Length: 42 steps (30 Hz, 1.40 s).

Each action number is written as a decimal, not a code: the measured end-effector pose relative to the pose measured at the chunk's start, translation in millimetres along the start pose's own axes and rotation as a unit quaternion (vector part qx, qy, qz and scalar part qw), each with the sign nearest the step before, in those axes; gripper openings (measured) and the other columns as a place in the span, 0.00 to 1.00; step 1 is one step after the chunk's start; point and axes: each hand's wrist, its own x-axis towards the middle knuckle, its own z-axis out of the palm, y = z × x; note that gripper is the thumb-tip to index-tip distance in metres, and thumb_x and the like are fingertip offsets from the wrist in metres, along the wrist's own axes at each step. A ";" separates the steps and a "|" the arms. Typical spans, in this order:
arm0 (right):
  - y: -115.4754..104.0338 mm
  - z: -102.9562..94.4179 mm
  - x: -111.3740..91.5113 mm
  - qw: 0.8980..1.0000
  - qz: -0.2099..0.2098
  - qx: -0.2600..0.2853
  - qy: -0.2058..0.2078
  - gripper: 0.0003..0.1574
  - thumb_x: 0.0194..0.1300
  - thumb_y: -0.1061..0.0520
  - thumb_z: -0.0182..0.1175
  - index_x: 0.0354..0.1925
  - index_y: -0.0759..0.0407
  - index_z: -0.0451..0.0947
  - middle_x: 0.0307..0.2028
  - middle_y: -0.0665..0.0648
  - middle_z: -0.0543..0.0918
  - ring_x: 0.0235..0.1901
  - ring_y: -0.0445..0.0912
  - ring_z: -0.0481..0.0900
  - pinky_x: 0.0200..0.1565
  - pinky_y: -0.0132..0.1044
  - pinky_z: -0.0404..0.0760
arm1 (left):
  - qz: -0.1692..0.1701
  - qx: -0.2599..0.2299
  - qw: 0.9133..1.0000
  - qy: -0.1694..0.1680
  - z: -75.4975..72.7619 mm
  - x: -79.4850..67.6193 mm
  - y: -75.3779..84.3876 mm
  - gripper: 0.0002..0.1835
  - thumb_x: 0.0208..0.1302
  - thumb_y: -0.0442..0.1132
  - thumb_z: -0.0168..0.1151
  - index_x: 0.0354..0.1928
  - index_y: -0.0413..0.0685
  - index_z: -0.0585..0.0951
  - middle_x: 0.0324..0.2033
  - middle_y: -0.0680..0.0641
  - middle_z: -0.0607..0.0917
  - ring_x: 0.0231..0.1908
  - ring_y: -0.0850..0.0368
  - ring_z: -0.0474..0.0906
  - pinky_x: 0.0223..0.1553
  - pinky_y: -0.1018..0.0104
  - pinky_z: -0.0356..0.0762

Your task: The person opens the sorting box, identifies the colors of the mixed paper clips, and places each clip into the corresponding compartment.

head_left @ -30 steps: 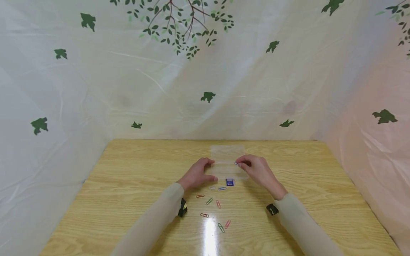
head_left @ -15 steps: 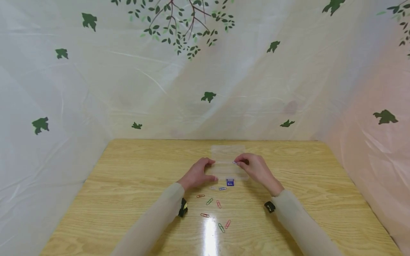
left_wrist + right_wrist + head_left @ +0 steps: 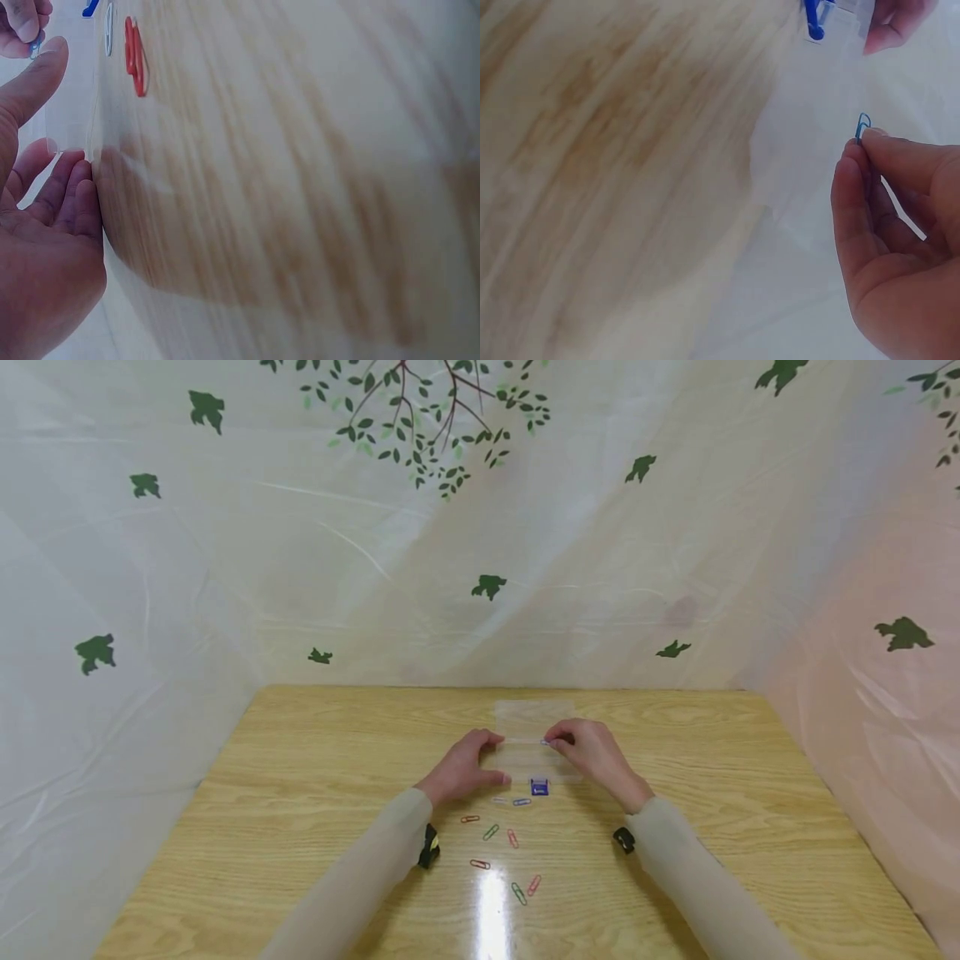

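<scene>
A clear plastic box (image 3: 517, 742) lies on the table with its lid (image 3: 534, 718) folded back and a blue latch (image 3: 539, 787) at the near side. My left hand (image 3: 461, 770) holds the box's left end, thumb at the near corner and index finger farther back. Above the box, my right hand (image 3: 597, 753) pinches a small blue paper clip (image 3: 863, 124) between thumb and fingertips. One loop of that clip sticks out past the fingers in the right wrist view. Whether other things lie inside the box cannot be told.
On the wooden table (image 3: 337, 760), several paper clips lie in front of the box: a blue paper clip (image 3: 522, 802), a red paper clip (image 3: 470, 819), a green paper clip (image 3: 491, 832) and others nearer. A pale curtain (image 3: 375, 610) with leaf prints hangs behind.
My right hand has shifted a little to the left over the box, carrying the blue paper clip. The left hand and the box stay in place.
</scene>
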 end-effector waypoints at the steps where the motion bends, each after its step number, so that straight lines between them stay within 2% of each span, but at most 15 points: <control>1: 0.0 0.6 0.4 1.000 -0.001 -0.004 -0.001 0.05 0.71 0.63 0.66 0.43 0.58 0.88 0.43 0.56 0.89 0.41 0.48 0.83 0.47 0.47 0.84 | 0.002 0.000 1.000 0.000 -0.3 -0.2 0.0 0.35 0.62 0.42 0.77 0.68 0.44 0.74 0.62 0.43 0.78 0.65 0.47 0.73 0.70 0.53 0.68; 10: 0.9 4.0 2.0 1.000 0.002 -0.015 -0.012 0.06 0.70 0.64 0.67 0.43 0.59 0.89 0.44 0.57 0.89 0.42 0.49 0.84 0.49 0.48 0.84 | 0.002 0.013 1.000 -0.002 -1.1 1.6 -0.1 0.35 0.62 0.43 0.78 0.69 0.45 0.74 0.63 0.44 0.78 0.66 0.47 0.72 0.71 0.53 0.67; 24: 3.5 2.9 1.0 1.000 -0.005 -0.002 0.005 0.07 0.71 0.63 0.66 0.45 0.62 0.88 0.44 0.57 0.90 0.43 0.50 0.85 0.48 0.49 0.85 | -0.006 0.003 1.000 -0.002 -2.3 3.6 0.9 0.35 0.62 0.43 0.78 0.69 0.46 0.74 0.63 0.44 0.78 0.66 0.48 0.73 0.70 0.54 0.68; 34: -3.7 -4.9 -12.9 0.999 -0.009 0.026 0.018 0.09 0.71 0.62 0.66 0.48 0.63 0.87 0.41 0.56 0.89 0.38 0.47 0.85 0.39 0.41 0.85 | -0.010 0.001 1.000 -0.001 -1.0 1.6 2.2 0.35 0.61 0.43 0.78 0.69 0.45 0.74 0.63 0.44 0.78 0.65 0.47 0.73 0.70 0.53 0.68; 38: -7.6 -6.6 -21.5 0.999 -0.018 0.036 0.015 0.10 0.71 0.60 0.67 0.48 0.61 0.87 0.44 0.57 0.89 0.40 0.48 0.85 0.41 0.42 0.86 | -0.006 0.003 1.000 0.002 -0.5 -0.1 3.5 0.35 0.62 0.42 0.78 0.68 0.45 0.74 0.63 0.43 0.78 0.65 0.46 0.73 0.70 0.52 0.68; 42: -10.2 -6.8 -30.7 0.998 -0.043 0.039 0.011 0.10 0.71 0.58 0.67 0.49 0.59 0.87 0.48 0.56 0.88 0.44 0.49 0.85 0.46 0.47 0.86 | -0.005 0.007 1.000 0.003 0.3 -0.9 4.7 0.35 0.62 0.42 0.77 0.68 0.45 0.74 0.63 0.43 0.78 0.65 0.46 0.73 0.70 0.52 0.68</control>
